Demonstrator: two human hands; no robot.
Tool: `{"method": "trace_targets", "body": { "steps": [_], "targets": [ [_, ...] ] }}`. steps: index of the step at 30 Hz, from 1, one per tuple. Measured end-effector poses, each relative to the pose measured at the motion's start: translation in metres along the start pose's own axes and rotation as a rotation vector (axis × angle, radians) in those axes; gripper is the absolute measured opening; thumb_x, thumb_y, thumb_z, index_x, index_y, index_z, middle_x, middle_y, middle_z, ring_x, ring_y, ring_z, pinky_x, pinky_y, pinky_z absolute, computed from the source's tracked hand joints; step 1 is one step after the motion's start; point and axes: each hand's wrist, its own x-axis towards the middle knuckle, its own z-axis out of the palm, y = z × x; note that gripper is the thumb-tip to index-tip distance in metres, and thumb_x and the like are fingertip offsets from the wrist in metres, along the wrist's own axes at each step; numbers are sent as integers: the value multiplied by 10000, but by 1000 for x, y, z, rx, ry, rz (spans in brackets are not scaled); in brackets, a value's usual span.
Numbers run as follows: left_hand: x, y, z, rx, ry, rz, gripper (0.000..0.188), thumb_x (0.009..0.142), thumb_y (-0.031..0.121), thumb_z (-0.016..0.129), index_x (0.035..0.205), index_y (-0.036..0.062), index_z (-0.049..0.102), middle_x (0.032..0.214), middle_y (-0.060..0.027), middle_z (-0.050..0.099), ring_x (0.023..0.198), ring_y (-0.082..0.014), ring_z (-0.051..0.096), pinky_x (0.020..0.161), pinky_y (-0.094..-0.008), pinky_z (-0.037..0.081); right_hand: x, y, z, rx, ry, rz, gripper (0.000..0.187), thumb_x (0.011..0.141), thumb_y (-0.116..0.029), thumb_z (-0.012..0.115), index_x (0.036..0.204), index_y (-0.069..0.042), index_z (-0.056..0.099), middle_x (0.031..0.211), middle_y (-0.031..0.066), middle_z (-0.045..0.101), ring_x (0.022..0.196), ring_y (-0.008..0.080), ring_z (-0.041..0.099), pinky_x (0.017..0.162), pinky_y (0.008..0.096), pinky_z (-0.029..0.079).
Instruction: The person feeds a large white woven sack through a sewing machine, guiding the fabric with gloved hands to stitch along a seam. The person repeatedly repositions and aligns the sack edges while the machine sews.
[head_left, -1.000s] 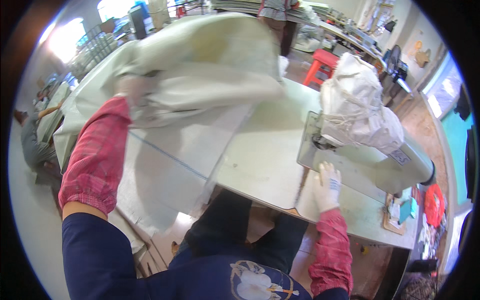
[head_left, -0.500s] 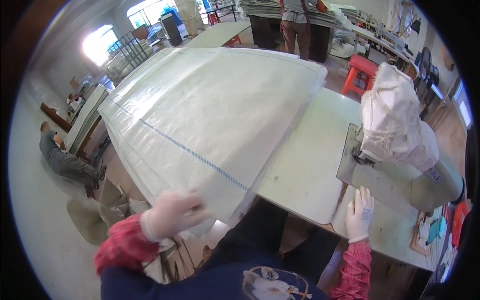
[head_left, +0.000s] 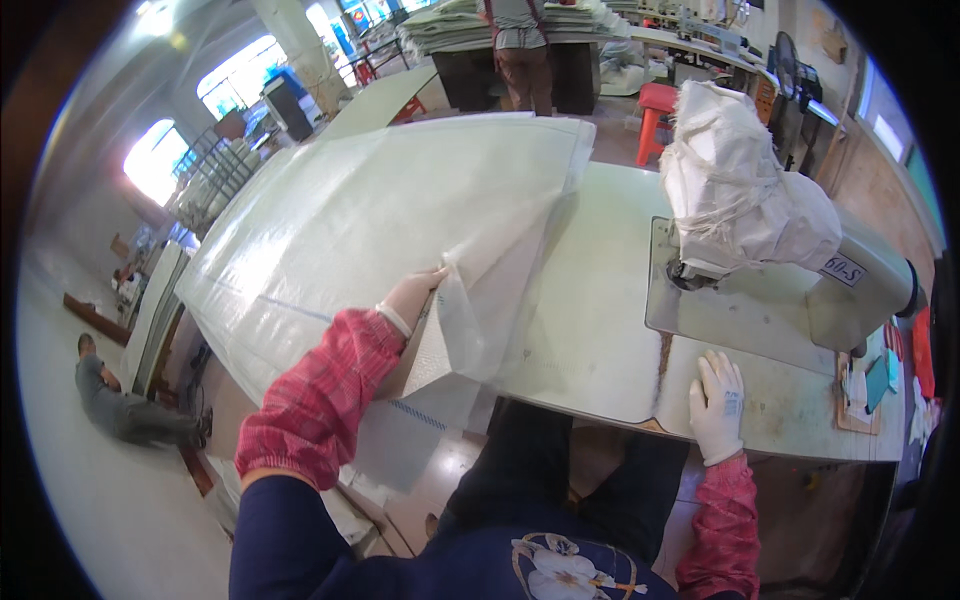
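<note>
A stack of large white woven plastic sheets with a blue stitched-looking line lies across the table. My left hand, in a pale glove, is closed on the near edge of the top sheet. That edge is lifted and folded back, so its underside and the sheets beneath show; my fingertips are partly hidden by the fold. My right hand, also gloved, lies flat on the table with its fingers stretched out, holding nothing. It rests near the front edge, just below the base plate of a sewing machine wrapped in white cloth.
On the right end of the table sit a small wooden board and some green and red items. A red stool stands beyond the table. One person stands at a piled bench ahead; another person is at the far left.
My left hand has moved up and forward from the near side and taken hold of the top sheet, folding its near edge back. My right hand stays flat on the table. The view has shifted.
</note>
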Motion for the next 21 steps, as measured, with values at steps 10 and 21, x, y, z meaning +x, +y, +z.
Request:
{"method": "trace_targets", "body": {
  "steps": [10, 21],
  "targets": [
    [-48, -62, 149, -134, -72, 88, 262, 969, 239, 524, 1002, 10, 647, 915, -64, 638, 854, -187, 577, 816, -327, 455, 83, -115, 36, 419, 45, -279, 444, 804, -89, 593, 1222, 51, 542, 1294, 222, 528, 1238, 368, 474, 1071, 461, 346],
    [-39, 70, 103, 1185, -122, 694, 517, 790, 2, 523, 1307, -22, 517, 1186, -251, 595, 1114, -388, 568, 979, -443, 437, 54, -118, 60, 81, -268, -319, 602, 800, -320, 630, 1274, 32, 512, 1318, 211, 483, 1295, 373, 389, 1094, 507, 268]
  ]
}}
